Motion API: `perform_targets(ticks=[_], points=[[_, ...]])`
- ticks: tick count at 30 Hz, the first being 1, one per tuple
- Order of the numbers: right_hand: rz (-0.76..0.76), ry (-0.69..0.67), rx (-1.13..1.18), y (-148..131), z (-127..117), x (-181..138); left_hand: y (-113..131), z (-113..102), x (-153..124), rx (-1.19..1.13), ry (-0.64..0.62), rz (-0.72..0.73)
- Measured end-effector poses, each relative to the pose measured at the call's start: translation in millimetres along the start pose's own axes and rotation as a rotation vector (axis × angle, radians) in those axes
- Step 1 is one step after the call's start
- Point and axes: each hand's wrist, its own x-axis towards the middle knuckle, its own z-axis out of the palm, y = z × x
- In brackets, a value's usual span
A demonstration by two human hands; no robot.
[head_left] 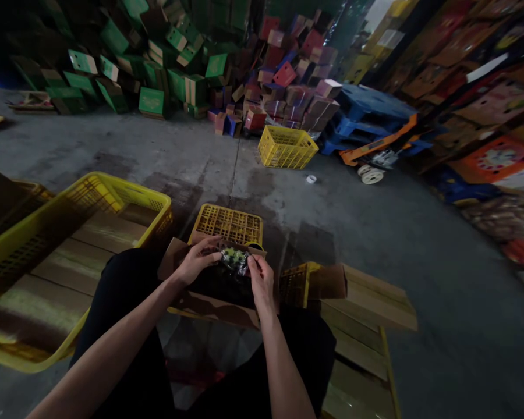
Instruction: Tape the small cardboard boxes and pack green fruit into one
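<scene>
My left hand and my right hand both grip a clear plastic-wrapped bundle of green fruit. They hold it over an open brown cardboard box that rests in front of my knees. The left fingers curl over the bundle's left end. My right hand pinches its right end. An upturned yellow plastic crate lies just beyond the box.
A large yellow crate with flattened cardboard inside stands at my left. Cardboard boxes on a yellow frame sit at my right. Farther off are another yellow crate, a tape roll, a pallet jack, and piled green and pink boxes.
</scene>
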Motion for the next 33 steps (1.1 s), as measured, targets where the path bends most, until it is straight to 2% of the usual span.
perform_targets(ticks=[4,7,10,12,17,20,24,30,33], points=[[0.115,0.002,0.214,2,0,0,1,-2,0,-0.045,-0.123,-0.040],[0.199,0.017,0.443,-1,3,-1,4,-2,-2,0.066,-0.241,0.028],[0.252,-0.001,0.565,-3,4,-2,5,-1,-3,0.113,-0.237,0.094],[0.281,-0.026,0.596,-4,4,-3,5,-1,-3,0.115,-0.216,0.078],[0.304,-0.081,0.508,-3,3,-3,1,-1,-1,0.103,-0.151,0.061],[0.268,-0.114,0.394,0,5,-2,-4,-2,1,0.005,-0.060,0.048],[0.193,-0.079,0.303,0,5,-1,-6,-1,2,-0.040,0.013,0.033],[-0.009,-0.230,0.209,-8,-2,-4,-3,3,-1,0.016,0.021,0.005],[-0.021,-0.214,0.151,-8,-3,-4,-4,2,0,0.035,0.001,-0.009]])
